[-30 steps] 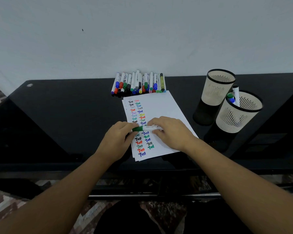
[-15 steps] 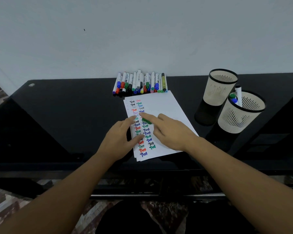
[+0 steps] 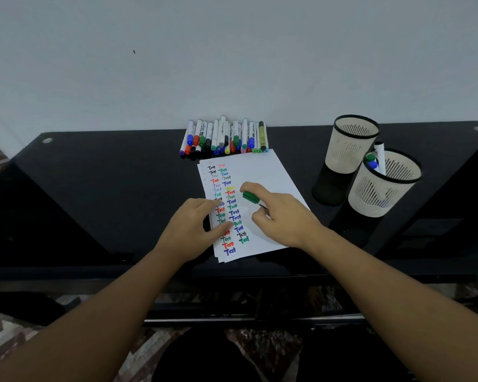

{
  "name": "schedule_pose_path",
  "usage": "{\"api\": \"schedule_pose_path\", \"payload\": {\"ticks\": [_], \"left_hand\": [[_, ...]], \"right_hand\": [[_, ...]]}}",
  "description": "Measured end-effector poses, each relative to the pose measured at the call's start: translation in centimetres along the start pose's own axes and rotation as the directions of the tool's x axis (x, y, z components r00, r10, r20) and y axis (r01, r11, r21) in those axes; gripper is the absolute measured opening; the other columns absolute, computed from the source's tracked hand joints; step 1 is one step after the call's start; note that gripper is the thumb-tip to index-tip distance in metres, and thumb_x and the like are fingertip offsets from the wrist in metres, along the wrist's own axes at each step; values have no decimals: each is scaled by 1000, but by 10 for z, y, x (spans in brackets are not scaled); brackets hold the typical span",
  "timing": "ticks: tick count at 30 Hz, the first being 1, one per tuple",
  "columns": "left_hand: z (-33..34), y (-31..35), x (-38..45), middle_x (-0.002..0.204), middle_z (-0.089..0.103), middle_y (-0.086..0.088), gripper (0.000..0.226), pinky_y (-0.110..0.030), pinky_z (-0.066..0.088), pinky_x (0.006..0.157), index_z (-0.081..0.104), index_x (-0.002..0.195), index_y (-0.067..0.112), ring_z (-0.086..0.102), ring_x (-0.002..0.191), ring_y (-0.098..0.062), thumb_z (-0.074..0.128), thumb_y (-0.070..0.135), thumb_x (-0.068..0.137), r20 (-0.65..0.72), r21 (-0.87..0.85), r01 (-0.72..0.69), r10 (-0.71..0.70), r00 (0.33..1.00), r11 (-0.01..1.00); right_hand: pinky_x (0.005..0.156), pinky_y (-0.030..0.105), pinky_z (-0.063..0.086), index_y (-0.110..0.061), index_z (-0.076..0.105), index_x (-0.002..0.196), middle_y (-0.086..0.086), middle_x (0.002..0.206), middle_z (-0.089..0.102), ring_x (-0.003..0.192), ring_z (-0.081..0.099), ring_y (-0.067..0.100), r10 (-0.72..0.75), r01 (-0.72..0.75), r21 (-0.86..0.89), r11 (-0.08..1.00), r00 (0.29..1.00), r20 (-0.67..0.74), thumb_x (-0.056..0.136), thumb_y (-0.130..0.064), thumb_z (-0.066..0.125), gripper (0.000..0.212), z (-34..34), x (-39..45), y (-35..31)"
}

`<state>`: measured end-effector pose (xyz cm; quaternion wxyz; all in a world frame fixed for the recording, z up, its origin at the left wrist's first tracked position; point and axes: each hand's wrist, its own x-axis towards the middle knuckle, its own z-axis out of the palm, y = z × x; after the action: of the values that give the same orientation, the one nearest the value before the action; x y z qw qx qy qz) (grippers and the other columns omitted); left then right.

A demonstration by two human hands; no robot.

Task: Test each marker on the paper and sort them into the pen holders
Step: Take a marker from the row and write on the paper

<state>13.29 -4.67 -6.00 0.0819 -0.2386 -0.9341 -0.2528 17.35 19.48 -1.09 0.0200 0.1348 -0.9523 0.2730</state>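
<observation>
Green marker point(image 3: 251, 197) pinched by right hand point(image 3: 280, 216) fingers point(image 3: 250, 186).

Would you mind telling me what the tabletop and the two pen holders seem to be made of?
Tabletop: likely glossy black glass, since it mirrors the holders. Far pen holder and near pen holder: probably matte cream plastic with slotted walls and black rims.

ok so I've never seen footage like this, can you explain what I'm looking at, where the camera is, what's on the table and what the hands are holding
There is no machine here: a camera worn on a person's head looks down at their bare hands. On the black table lie a sheet of paper covered with colored "Test" scribbles, a row of markers at the back, and two pen holders, the nearer one already containing markers. The right hand holds a green-capped marker. The left hand rests its fingers on the paper.
</observation>
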Motion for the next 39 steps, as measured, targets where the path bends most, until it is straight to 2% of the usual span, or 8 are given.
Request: {"api": "schedule_pose_path", "payload": {"ticks": [5, 9, 13, 17, 23, 28, 34, 39], "left_hand": [[-2, 3, 2, 162, 31, 9, 89, -44, 22, 123, 36, 155, 37, 20, 150, -12, 42, 88, 82, 138, 65, -32, 23, 990, 997], [-1, 3, 9, 169, 0, 9, 97, -44, 2, 126, 11, 159, 47, -6, 156, -13, 23, 98, 76, 328, 201, -33, -36, 944, 979], [-1, 1, 11, 169, -2, 10, 96, -44, 1, 126, 9, 157, 51, -6, 156, -13, 21, 99, 75, 342, 217, -32, -45, 939, 976], [0, 2, 11, 169, -1, 11, 98, -44, 1, 126, 10, 157, 51, -4, 156, -13, 20, 101, 73, 337, 220, -25, -52, 940, 975], [-3, 3, 11, 169, 0, 11, 101, -44, 3, 126, 12, 157, 52, -2, 156, -12, 19, 103, 70, 348, 214, -15, -62, 935, 977], [-1, 2, 10, 168, 2, 14, 99, -43, 5, 126, 16, 156, 52, -1, 155, -10, 26, 102, 71, 335, 187, -2, -61, 940, 982], [-1, 2, 9, 168, 4, 13, 101, -44, 8, 127, 18, 157, 49, 1, 156, -12, 27, 102, 71, 327, 171, -5, -52, 944, 985], [1, 1, 10, 168, 5, 14, 103, -43, 7, 127, 20, 157, 47, 1, 156, -11, 27, 102, 70, 320, 166, 4, -58, 946, 986]], "right_hand": [[90, 35, 48, -48, 42, 146, 3, 110, 63, 99, 61, 16, 30, -35, 93, 995, 998, 48, 107, -15, 34, 52, -3, -1, 5], [79, 12, 40, -37, 62, 135, -10, 128, 64, 91, 59, -11, 167, -161, 325, 932, 986, 9, 106, -16, 43, 41, -13, -3, 5], [90, 26, 51, -37, 52, 129, -14, 113, 65, 105, 65, 2, 174, -139, 416, 899, 984, -46, 97, -6, 58, 45, -20, -6, 12], [70, 23, 50, -35, 54, 113, -5, 94, 68, 78, 70, 10, 242, -151, 463, 874, 960, -144, 105, -28, 56, 11, -31, -12, 8], [62, 31, 43, -22, 61, 102, -4, 82, 63, 72, 57, 10, 103, -76, 80, 994, 902, -420, 107, -42, 46, 26, -67, -29, 5], [58, 25, 45, -15, 48, 108, -12, 75, 62, 68, 60, 4, 124, -131, 29, 991, 813, -569, 106, -40, 52, 25, -114, -51, 12], [63, 44, 55, -13, 45, 107, 0, 81, 64, 74, 65, 18, 293, -324, 74, 943, 706, -644, 107, -42, 50, 29, -156, -72, 47], [63, 43, 53, -14, 47, 103, -3, 78, 58, 74, 63, 22, 365, -441, 15, 897, 722, -588, 105, -40, 54, 27, -158, -80, 65]]}}
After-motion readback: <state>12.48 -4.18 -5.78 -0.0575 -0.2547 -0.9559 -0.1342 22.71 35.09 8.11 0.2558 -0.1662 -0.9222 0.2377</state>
